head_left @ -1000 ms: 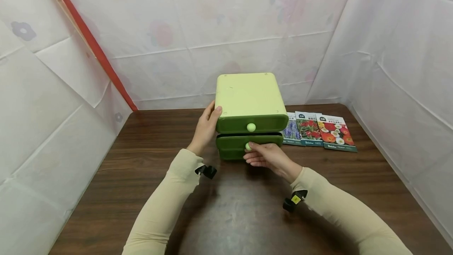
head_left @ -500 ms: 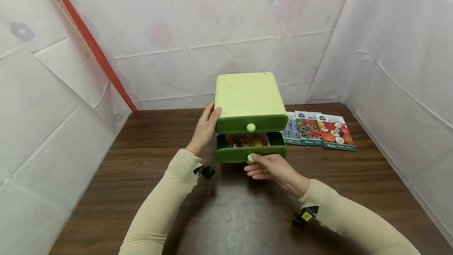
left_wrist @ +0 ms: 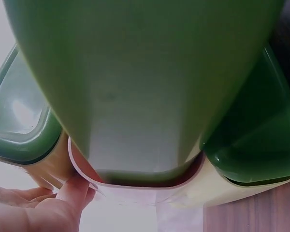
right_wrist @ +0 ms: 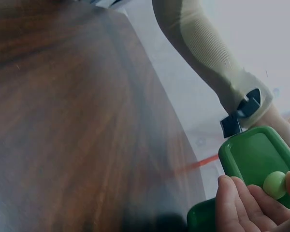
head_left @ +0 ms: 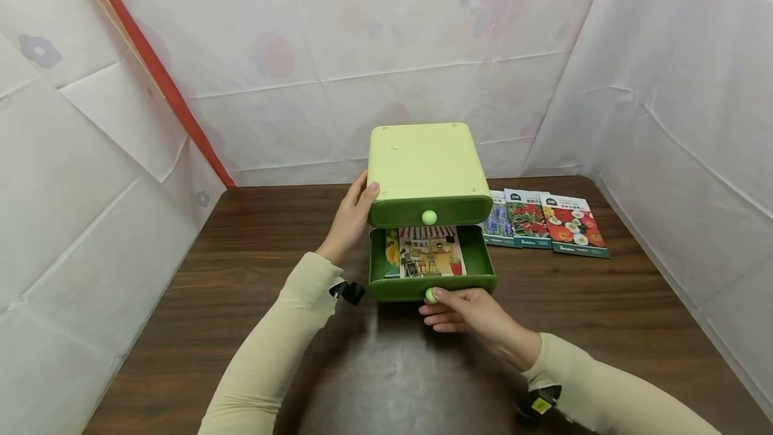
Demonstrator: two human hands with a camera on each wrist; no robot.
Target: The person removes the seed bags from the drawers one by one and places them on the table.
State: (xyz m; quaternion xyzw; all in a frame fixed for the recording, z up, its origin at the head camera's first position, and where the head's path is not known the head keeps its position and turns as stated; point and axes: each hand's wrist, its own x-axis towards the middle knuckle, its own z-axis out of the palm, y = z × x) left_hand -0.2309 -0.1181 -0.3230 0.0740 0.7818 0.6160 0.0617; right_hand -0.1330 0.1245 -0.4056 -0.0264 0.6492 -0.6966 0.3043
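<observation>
A small cabinet (head_left: 425, 160) with a pale green body and dark green drawer fronts stands on the table. Its middle drawer (head_left: 395, 291) is pulled out. Inside lie a card (head_left: 431, 254) with a striped-awning shop picture and, partly under it, a yellow-flowered packet (head_left: 392, 254). My right hand (head_left: 474, 314) pinches that drawer's round light green knob (head_left: 431, 295) between thumb and fingers. My left hand (head_left: 352, 217) rests against the cabinet's left side, thumb near the front edge. In the left wrist view, the bottom drawer (left_wrist: 261, 121) sits closed beside the pulled-out one.
Three flower seed packets (head_left: 575, 223) lie overlapping on the brown wooden table (head_left: 272, 233), right of the cabinet. A white patterned sheet (head_left: 338, 52) hangs behind, with more sheeting at both sides. A red strip (head_left: 160, 79) runs down the left.
The middle drawer has come out toward me, from barely ajar to well out, uncovering the card and packet. My right hand moved with the knob; my left hand stayed at the cabinet's side.
</observation>
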